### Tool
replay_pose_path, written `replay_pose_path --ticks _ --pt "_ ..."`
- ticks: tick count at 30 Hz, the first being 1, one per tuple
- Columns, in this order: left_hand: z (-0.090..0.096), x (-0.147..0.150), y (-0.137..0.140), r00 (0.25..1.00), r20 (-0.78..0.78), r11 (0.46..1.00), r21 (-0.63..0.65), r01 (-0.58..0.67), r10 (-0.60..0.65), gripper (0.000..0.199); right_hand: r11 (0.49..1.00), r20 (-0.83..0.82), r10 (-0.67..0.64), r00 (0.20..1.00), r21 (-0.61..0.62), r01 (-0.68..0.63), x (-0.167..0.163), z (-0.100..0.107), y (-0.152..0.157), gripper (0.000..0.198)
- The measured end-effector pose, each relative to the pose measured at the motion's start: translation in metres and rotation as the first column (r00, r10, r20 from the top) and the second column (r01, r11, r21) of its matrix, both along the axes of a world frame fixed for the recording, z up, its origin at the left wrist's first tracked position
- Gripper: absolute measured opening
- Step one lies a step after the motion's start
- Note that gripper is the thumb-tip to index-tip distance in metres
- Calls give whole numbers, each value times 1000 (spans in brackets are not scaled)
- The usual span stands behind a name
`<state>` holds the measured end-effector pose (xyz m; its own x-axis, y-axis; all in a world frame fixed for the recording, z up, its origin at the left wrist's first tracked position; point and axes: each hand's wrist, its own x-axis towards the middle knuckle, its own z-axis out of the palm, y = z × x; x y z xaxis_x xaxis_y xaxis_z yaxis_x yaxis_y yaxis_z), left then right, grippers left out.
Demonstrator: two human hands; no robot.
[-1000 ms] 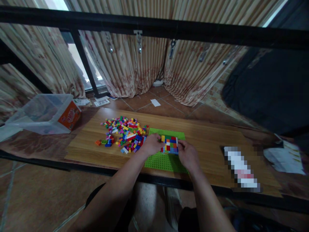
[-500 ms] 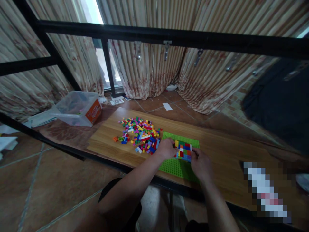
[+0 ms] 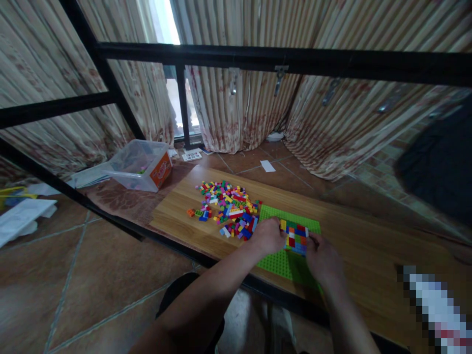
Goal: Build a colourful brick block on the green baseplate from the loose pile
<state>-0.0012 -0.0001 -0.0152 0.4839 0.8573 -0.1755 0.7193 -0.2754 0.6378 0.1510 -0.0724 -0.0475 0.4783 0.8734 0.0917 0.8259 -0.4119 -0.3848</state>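
Observation:
A flat block of joined toy bricks [image 3: 296, 238] in many colours lies over the green studded baseplate [image 3: 273, 263]. I cannot tell whether it is fixed to the plate or lifted off it. My left hand [image 3: 270, 237] is closed at the block's left edge, near a yellow brick, with its fingertips partly hidden. At the opposite edge, my right hand [image 3: 324, 256] pinches the side with thumb and fingers. Just left of the plate spreads a heap of loose toy bricks [image 3: 230, 206].
The wooden board [image 3: 177, 201] bears the plate and heap. A clear plastic box [image 3: 138, 169] with an orange label stands beyond its left end. Black metal bars [image 3: 258, 59] cross in front of striped curtains. A dark shape [image 3: 438, 162] is at right; a blurred-out pale object [image 3: 438, 300] lies lower right.
The whole view has shifted, so the board, bricks and hands appear farther right. Both hands stay at the sides of the brick block, which looks the same.

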Motion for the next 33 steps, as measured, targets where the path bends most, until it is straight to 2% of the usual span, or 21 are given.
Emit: replay_pose_path --ticks 3,7,12,17,21,26,33 --pt "8 -13 9 1000 21 999 44 22 -23 29 1000 -26 -6 1000 8 7 0 0 0 43" --pt "21 -49 29 999 50 992 124 15 -21 42 1000 -49 -8 999 17 9 1 1 -1 45" --pt "25 -87 43 997 -34 984 162 79 -74 44 1000 -64 -11 998 22 12 1 2 -1 44" --pt "21 -92 42 980 -183 972 204 115 -78 36 999 -59 16 998 32 -15 2 2 0 45" --pt "22 -91 41 969 -238 968 222 114 -59 29 999 -55 23 998 23 -22 3 -2 0 45" --pt "22 -102 47 963 -268 977 211 40 18 32 998 -54 50 997 27 -49 6 -6 1 45" --pt "19 -137 63 952 -270 977 189 -97 147 27 998 -86 55 995 31 -53 4 -5 1 46"
